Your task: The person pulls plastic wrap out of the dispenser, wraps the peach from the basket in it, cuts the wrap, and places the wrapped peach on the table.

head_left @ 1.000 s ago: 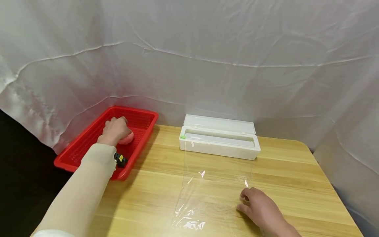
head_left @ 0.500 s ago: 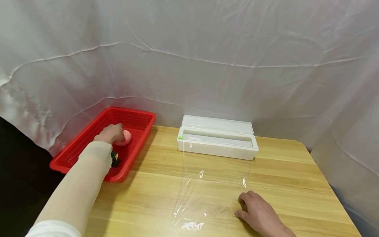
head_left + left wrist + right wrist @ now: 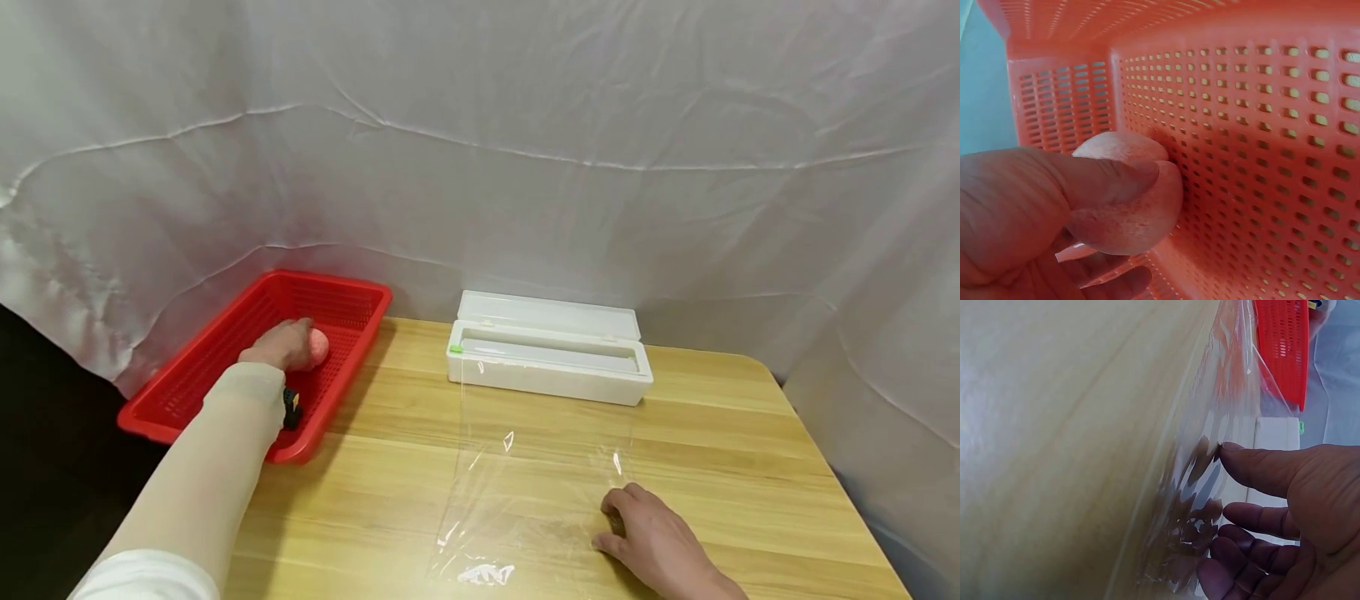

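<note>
- Wooden table (image 3: 750,433), white sheet hung behind it, red basket (image 3: 341,293) at the left end, white film box (image 3: 551,379) in the middle with its lid open.
- Left hand (image 3: 281,346) is down inside the basket, fingers and thumb curled round a pink fruit (image 3: 319,343), looks like a peach. From the left wrist view the thumb is laid across the fruit (image 3: 1129,206), which is tucked near the basket's corner wall.
- Right hand (image 3: 652,537) is laid on the film (image 3: 525,492), a clear sheet drawn out from the box across the table. Fingers are loosely bent and pressed on the sheet's right edge; nothing is gripped.
- For a good lift, the fruit is best held with even, light pressure, since soft skin probably gets bruised if it's squeezed or scraped on the mesh.
- It should be lifted well above the basket rim before being carried sideways.
- The film is best kept pinned flat meanwhile. It's thin stuff, already crinkled at the near edge, and probably gets folded onto itself once the pressure is let off.
</note>
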### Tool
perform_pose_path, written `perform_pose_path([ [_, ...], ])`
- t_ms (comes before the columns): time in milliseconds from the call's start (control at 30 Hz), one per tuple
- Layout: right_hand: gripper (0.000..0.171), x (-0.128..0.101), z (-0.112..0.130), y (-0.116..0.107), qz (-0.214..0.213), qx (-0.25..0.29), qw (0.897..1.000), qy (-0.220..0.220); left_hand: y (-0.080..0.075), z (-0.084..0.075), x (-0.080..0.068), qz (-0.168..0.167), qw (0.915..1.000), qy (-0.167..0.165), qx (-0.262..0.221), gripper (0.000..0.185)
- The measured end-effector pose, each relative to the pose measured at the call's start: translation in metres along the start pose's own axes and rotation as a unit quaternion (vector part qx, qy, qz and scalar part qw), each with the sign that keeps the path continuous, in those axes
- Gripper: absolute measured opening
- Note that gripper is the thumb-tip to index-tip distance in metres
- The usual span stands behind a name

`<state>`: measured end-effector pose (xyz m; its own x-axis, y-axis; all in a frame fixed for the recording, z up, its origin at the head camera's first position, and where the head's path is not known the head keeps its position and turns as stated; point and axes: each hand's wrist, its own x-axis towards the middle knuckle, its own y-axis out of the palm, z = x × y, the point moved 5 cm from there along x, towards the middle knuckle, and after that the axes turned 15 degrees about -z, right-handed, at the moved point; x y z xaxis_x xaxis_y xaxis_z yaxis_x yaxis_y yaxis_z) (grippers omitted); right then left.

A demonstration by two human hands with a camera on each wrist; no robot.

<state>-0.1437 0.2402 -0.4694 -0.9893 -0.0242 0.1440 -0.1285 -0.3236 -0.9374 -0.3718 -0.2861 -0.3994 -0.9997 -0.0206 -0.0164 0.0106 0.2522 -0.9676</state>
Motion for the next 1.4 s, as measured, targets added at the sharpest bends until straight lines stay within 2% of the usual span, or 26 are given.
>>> perform_pose_path([
  [200,0.031,0.000,0.000,-0.001,-0.001,-0.003,1.000,-0.002,0.006,0.006,0.003,-0.003,1.0000,0.006,-0.001,0.085],
  [367,0.031,0.002,0.001,0.000,0.002,-0.001,1.000,-0.002,0.003,0.009,0.002,-0.018,0.9998,-0.002,-0.001,0.081],
  [533,0.031,0.005,0.003,0.001,0.006,0.000,1.000,-0.002,-0.009,0.010,-0.003,-0.052,0.9979,-0.031,-0.023,0.085],
  [633,0.032,0.005,0.003,0.000,0.004,-0.002,1.000,-0.005,-0.017,0.004,-0.005,-0.083,0.9953,-0.032,-0.039,0.085],
  [867,0.032,0.006,0.003,-0.001,-0.008,0.002,1.000,-0.012,-0.037,-0.030,-0.015,-0.171,0.9832,0.009,-0.063,0.077],
  [1067,0.033,0.005,0.003,-0.002,-0.018,0.004,1.000,-0.016,-0.055,-0.068,-0.039,-0.248,0.9647,0.042,-0.078,0.072],
  [1300,0.033,0.006,0.003,-0.003,-0.017,0.007,1.000,-0.017,-0.068,-0.113,-0.065,-0.279,0.9508,0.107,-0.084,0.061],
  [1400,0.033,0.007,0.003,-0.002,-0.019,0.008,1.000,-0.017,-0.066,-0.134,-0.076,-0.302,0.9392,0.146,-0.074,0.055],
])
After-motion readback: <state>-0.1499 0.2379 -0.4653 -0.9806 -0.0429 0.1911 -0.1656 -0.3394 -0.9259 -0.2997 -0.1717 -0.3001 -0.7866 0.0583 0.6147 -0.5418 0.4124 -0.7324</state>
